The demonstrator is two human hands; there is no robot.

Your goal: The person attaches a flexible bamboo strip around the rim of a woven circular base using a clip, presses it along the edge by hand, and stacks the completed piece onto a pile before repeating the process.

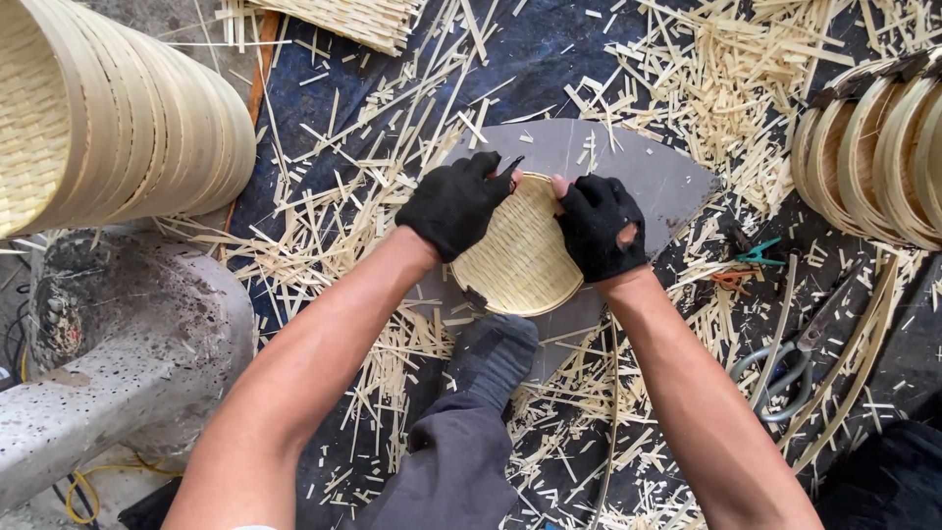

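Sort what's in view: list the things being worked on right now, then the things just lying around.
In hand:
left hand
right hand
round woven mat
grey board under the mat
socked foot by the mat's edge

Lying about:
scissors
teal clip
stacked baskets
bamboo hoops
bamboo scraps

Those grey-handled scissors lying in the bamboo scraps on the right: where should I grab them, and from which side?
Take the scissors by the grey loop handles, coming from above on the near side. The loops lie flat and open toward the person, while the blades point up and away under loose bamboo strips. The right hand is closest.
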